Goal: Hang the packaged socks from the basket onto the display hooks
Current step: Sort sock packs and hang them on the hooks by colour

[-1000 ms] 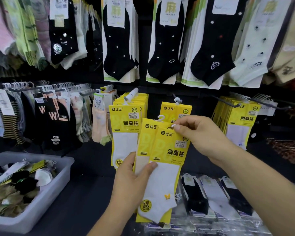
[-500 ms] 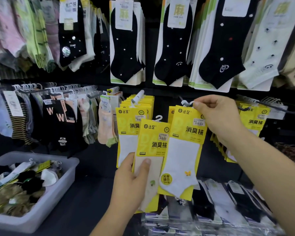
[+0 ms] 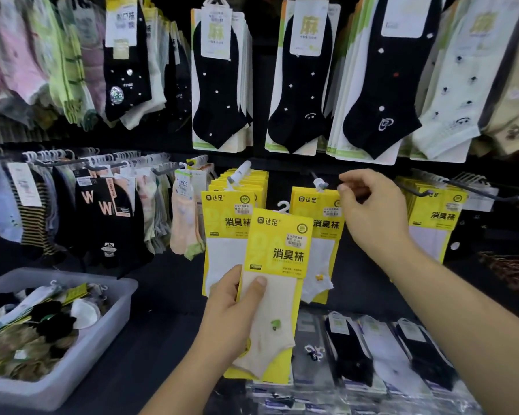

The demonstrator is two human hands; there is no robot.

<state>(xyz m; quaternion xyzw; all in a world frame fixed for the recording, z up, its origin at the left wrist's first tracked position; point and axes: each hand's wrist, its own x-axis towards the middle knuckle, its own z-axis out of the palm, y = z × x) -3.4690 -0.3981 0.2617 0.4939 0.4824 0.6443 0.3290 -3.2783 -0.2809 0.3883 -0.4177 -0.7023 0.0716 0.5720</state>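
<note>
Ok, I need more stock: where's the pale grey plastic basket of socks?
Head view, lower left: the pale grey plastic basket sits below the black W-print socks and left of the left hand holding a yellow-carded cream sock pack.

Black dotted ankle socks (image 3: pixel 216 85) hung top row; striped socks (image 3: pixel 33 229), "W" socks (image 3: pixel 105 211) mid-left; bagged socks (image 3: pixel 372 360) flat, btm right.

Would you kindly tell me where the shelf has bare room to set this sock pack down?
The dark shelf is bare between the grey basket and your left hand, which grips the sock pack. Right of that hand it is crowded: flat-lying sock packs cover the shelf, and the basket is heaped with socks.
</note>
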